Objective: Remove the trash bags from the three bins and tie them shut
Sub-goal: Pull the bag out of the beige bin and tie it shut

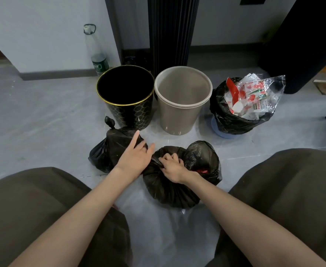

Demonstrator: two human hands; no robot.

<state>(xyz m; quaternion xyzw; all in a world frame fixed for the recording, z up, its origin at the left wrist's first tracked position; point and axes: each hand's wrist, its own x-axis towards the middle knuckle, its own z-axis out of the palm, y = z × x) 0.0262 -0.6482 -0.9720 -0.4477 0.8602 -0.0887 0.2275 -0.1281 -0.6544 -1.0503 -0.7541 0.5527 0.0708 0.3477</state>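
Note:
Three bins stand in a row on the floor. The black bin with a gold rim (127, 110) and the beige bin (179, 112) hold no bag. The small blue bin (223, 132) at the right has a black bag (229, 120) in it, stuffed with clear and red wrappers. A knotted black bag (104, 151) lies in front of the black bin. A second black bag (170, 189) sits between my knees. My right hand (172, 168) grips its gathered neck. My left hand (137, 155) is just left of that neck, index finger and thumb straight; its other fingers are hidden against the plastic.
A tall clear bottle (96, 53) stands against the wall behind the black bin. A dark ribbed column (170, 31) rises behind the bins, and a dark cabinet (300, 41) stands at the right. My knees fill both lower corners.

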